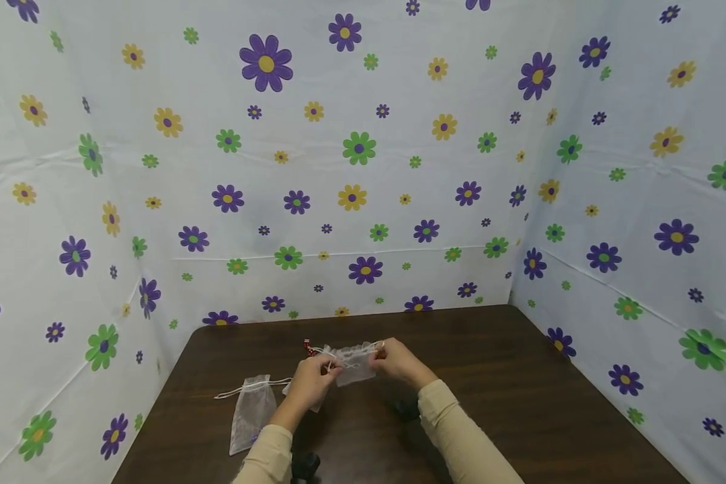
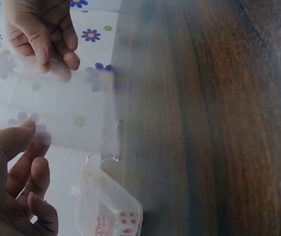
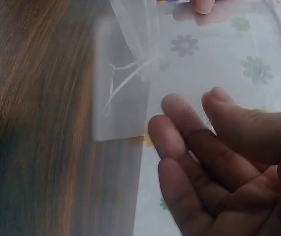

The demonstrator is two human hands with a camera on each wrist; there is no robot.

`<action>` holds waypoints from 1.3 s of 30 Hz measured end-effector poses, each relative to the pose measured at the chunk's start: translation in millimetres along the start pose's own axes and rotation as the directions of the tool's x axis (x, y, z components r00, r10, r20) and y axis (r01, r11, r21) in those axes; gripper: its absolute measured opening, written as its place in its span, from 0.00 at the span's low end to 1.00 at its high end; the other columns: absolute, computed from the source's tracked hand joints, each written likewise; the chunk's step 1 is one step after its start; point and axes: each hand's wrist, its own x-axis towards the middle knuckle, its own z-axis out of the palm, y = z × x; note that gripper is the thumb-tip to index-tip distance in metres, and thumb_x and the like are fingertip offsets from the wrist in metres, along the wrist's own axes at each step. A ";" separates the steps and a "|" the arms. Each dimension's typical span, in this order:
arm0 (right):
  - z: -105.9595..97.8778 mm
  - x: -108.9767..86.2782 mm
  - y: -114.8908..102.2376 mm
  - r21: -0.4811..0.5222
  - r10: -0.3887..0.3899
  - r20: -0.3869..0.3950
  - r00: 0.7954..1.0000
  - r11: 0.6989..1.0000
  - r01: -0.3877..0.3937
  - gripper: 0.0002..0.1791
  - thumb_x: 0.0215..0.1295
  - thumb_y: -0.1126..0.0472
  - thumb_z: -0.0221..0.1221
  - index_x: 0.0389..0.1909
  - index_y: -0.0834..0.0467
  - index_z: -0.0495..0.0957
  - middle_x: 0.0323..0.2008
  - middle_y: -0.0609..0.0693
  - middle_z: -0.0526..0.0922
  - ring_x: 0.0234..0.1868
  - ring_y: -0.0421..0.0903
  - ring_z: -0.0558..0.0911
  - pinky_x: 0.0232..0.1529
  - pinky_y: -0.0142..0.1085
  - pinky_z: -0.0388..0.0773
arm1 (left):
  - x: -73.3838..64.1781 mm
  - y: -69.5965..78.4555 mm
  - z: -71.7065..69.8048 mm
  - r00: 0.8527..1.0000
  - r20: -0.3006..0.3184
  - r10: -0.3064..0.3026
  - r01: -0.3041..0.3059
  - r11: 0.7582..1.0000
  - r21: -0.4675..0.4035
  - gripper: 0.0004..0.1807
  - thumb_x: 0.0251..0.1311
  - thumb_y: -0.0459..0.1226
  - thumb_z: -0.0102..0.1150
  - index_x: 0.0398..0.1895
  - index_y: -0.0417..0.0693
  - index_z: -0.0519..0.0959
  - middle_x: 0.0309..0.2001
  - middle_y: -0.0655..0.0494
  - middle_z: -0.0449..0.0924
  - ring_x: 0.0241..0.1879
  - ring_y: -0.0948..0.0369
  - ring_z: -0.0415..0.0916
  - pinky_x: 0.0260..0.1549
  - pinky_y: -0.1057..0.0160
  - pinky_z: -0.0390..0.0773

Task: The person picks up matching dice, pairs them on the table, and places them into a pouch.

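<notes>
Both hands hold a sheer white drawstring bag point(image 1: 355, 378) up between them over the table. My left hand point(image 1: 314, 382) pinches its left side between thumb and fingers; my right hand point(image 1: 399, 363) pinches the upper right side near the cord. In the left wrist view the translucent bag point(image 2: 57, 108) spreads between the two hands. Beyond it is a second sheer bag point(image 2: 89, 196), gathered at the neck, with red-and-white dice point(image 2: 126, 223) inside. The right wrist view shows my right hand point(image 3: 229, 172) with thumb and fingertips at the mesh; a tied white cord point(image 3: 123, 81) shows through.
Another sheer drawstring bag point(image 1: 251, 413) lies flat at the left of the dark wooden table point(image 1: 520, 403), its cords stretched sideways. Small red things point(image 1: 308, 346) show behind my left hand. A flower-printed sheet point(image 1: 363, 87) hangs behind and at both sides.
</notes>
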 end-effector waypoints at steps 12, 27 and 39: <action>4.2 -8.0 6.9 -0.064 0.056 0.095 0.994 0.997 -0.050 0.03 0.61 0.72 0.68 0.29 0.66 0.87 0.24 0.47 0.79 0.23 0.40 0.69 0.24 0.31 0.65 | -12.6 -9.9 4.8 0.995 0.077 0.059 -0.071 0.985 0.159 0.01 0.60 0.39 0.71 0.34 0.53 0.88 0.29 0.64 0.82 0.25 0.68 0.71 0.26 0.65 0.73; 15.2 -14.9 24.1 -0.124 0.076 0.126 0.989 0.990 -0.060 0.04 0.60 0.71 0.69 0.27 0.66 0.88 0.25 0.47 0.82 0.26 0.40 0.71 0.28 0.30 0.69 | -20.7 -17.7 10.6 0.987 0.163 0.002 -0.027 0.988 0.153 0.21 0.61 0.43 0.70 0.16 0.56 0.70 0.19 0.66 0.68 0.20 0.69 0.60 0.22 0.66 0.64; 19.3 -11.5 27.6 -0.136 0.081 0.123 0.989 0.989 -0.064 0.05 0.59 0.70 0.70 0.25 0.67 0.88 0.23 0.47 0.82 0.25 0.38 0.70 0.28 0.29 0.68 | -19.2 -20.1 3.8 0.979 0.203 0.003 -0.035 0.987 0.157 0.07 0.60 0.42 0.71 0.29 0.55 0.83 0.30 0.64 0.82 0.29 0.65 0.75 0.30 0.60 0.76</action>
